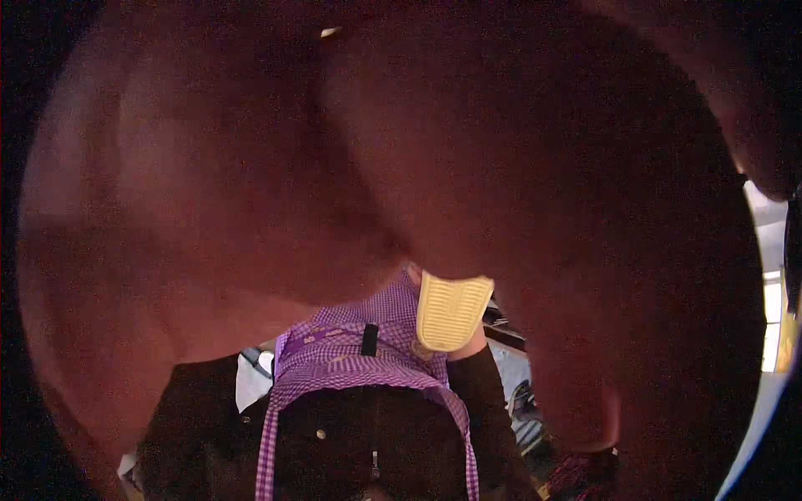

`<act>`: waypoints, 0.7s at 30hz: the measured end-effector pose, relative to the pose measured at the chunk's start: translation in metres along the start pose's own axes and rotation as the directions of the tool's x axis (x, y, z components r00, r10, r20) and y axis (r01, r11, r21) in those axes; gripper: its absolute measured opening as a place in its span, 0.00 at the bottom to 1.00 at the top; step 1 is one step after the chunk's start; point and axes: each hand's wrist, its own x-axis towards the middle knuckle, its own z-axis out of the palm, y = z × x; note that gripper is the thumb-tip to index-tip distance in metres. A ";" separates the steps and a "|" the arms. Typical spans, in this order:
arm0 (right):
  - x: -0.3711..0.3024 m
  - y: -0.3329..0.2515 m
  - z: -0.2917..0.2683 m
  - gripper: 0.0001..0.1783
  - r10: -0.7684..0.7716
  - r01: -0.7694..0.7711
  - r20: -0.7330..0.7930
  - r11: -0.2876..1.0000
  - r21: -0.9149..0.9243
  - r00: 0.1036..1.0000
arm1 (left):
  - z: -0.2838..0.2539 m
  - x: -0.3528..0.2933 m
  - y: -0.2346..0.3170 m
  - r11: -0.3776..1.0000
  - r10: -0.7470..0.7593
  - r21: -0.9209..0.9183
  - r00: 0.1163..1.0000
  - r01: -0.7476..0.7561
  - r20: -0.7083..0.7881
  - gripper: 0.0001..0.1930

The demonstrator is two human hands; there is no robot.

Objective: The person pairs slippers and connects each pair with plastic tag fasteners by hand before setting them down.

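Dark, blurred skin fills most of the head view, very close to the lens. Its left part runs down to a bare wrist and a black sleeve, so it is my left hand (209, 267); its fingers cannot be made out. A fingertip (612, 417) points down at the lower right, and I cannot tell whose hand it belongs to. Below the middle shows a pale yellow, ribbed piece with a rounded end, like a shoe sole (454, 313). Its upper end is hidden. Just behind it, a strip of my right wrist (478, 344) appears above the other black sleeve; the right fingers are hidden.
My purple checked apron (359, 367) with a small black tab lies over a black top (368, 434). Slivers of cluttered surroundings (522, 405) show beside my right sleeve. A bright window (773, 321) stands at the far right rim.
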 end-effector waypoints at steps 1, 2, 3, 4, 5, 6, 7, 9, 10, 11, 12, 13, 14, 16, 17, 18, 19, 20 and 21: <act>-0.006 -0.010 0.037 0.22 -0.023 0.025 -0.084 0.999 0.024 0.996 | 0.009 0.004 -0.015 0.999 -0.035 -0.039 0.999 0.037 0.029 0.33; -0.009 -0.017 0.034 0.22 -0.036 0.045 -0.168 0.998 0.049 0.985 | 0.019 0.010 -0.028 0.994 -0.072 -0.074 0.996 0.076 0.057 0.34; -0.010 -0.020 0.001 0.22 -0.041 0.061 -0.254 0.995 0.074 0.966 | 0.027 0.020 -0.042 0.987 -0.112 -0.107 0.990 0.121 0.085 0.34; -0.009 -0.012 0.015 0.22 0.000 0.012 -0.285 0.999 0.042 0.959 | 0.017 0.002 -0.024 0.989 -0.122 -0.073 0.991 0.125 0.046 0.34; -0.007 -0.004 0.004 0.22 0.028 -0.024 -0.276 1.000 0.021 0.961 | 0.005 -0.013 -0.006 0.990 -0.135 -0.042 0.991 0.135 0.006 0.34; -0.010 -0.003 -0.003 0.21 -0.011 -0.001 -0.165 0.998 -0.067 0.986 | 0.010 -0.015 0.001 0.987 -0.151 -0.046 0.988 0.152 0.017 0.34; -0.011 -0.002 -0.011 0.21 -0.040 0.031 -0.051 0.988 -0.152 0.998 | 0.014 -0.016 0.007 0.984 -0.169 -0.050 0.985 0.170 0.027 0.34; -0.001 -0.006 -0.027 0.21 -0.071 0.079 0.046 0.972 -0.223 0.996 | 0.021 -0.012 0.008 0.975 -0.208 -0.062 0.977 0.211 0.045 0.34; 0.008 -0.008 -0.038 0.21 -0.013 0.019 0.110 0.998 -0.053 0.994 | 0.024 -0.011 0.008 0.970 -0.230 -0.068 0.972 0.234 0.054 0.34; 0.015 -0.010 -0.043 0.21 0.034 -0.056 0.189 0.992 0.112 0.981 | 0.026 -0.009 0.009 0.965 -0.249 -0.068 0.967 0.253 0.059 0.34; 0.016 -0.011 -0.045 0.21 0.063 -0.139 0.273 0.954 0.267 0.960 | 0.029 -0.008 0.010 0.959 -0.269 -0.070 0.961 0.273 0.063 0.35; 0.010 -0.012 -0.046 0.21 0.055 -0.129 0.261 0.951 0.279 0.964 | 0.031 -0.007 0.010 0.953 -0.290 -0.072 0.955 0.295 0.068 0.35; 0.006 -0.009 -0.034 0.21 0.036 -0.089 0.201 0.961 0.263 0.979 | 0.028 -0.009 0.013 0.946 -0.314 -0.063 0.947 0.319 0.073 0.35; -0.001 -0.001 -0.018 0.23 -0.007 -0.010 0.075 0.975 0.221 0.997 | 0.022 -0.014 0.017 0.929 -0.363 -0.046 0.928 0.368 0.083 0.35; 0.003 -0.008 -0.020 0.23 -0.035 0.020 0.063 0.974 0.228 0.997 | 0.023 -0.004 0.017 0.926 -0.367 -0.059 0.925 0.374 0.101 0.35; 0.008 -0.011 -0.045 0.24 -0.069 0.061 0.075 0.992 0.112 0.995 | 0.033 -0.008 0.012 0.920 -0.375 -0.071 0.920 0.385 0.117 0.35; 0.016 -0.013 -0.057 0.24 -0.085 0.087 0.108 0.996 -0.013 0.991 | 0.037 -0.010 0.016 0.920 -0.378 -0.066 0.918 0.387 0.117 0.35; 0.019 -0.016 -0.064 0.24 -0.097 0.099 0.110 0.995 -0.016 0.989 | 0.043 -0.006 0.019 0.920 -0.378 -0.064 0.918 0.387 0.118 0.35; 0.027 -0.014 -0.063 0.22 -0.127 0.128 0.044 0.991 -0.026 0.991 | 0.048 -0.021 0.015 0.826 -0.556 -0.074 0.829 0.559 0.060 0.36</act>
